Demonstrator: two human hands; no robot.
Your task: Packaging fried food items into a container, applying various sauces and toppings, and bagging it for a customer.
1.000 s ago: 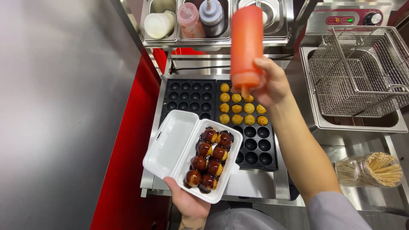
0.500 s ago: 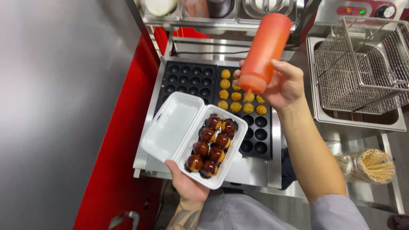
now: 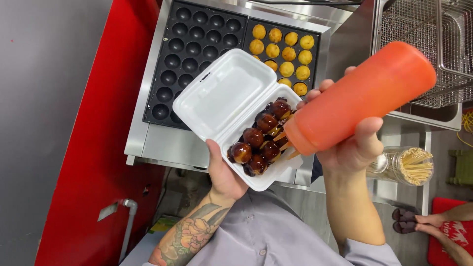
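Observation:
My left hand point(image 3: 224, 172) holds an open white foam box point(image 3: 224, 98) from below, its lid tipped up to the left. Inside lie several dark glazed balls point(image 3: 258, 140) with wooden skewers between them. My right hand point(image 3: 352, 145) grips an orange squeeze bottle point(image 3: 362, 96), tilted with its nozzle end down over the right side of the box, close to the balls.
Under the box sits a black griddle point(image 3: 189, 56) with round hollows; several golden balls point(image 3: 288, 51) fill its right part. A wire fry basket point(image 3: 433, 44) stands at the upper right, a jar of wooden skewers point(image 3: 409, 165) at the right. A red panel point(image 3: 93, 148) runs down the left.
The bottle has come down from above the griddle and tipped nozzle-first over the box. The box has been drawn closer to me, and the view has moved in.

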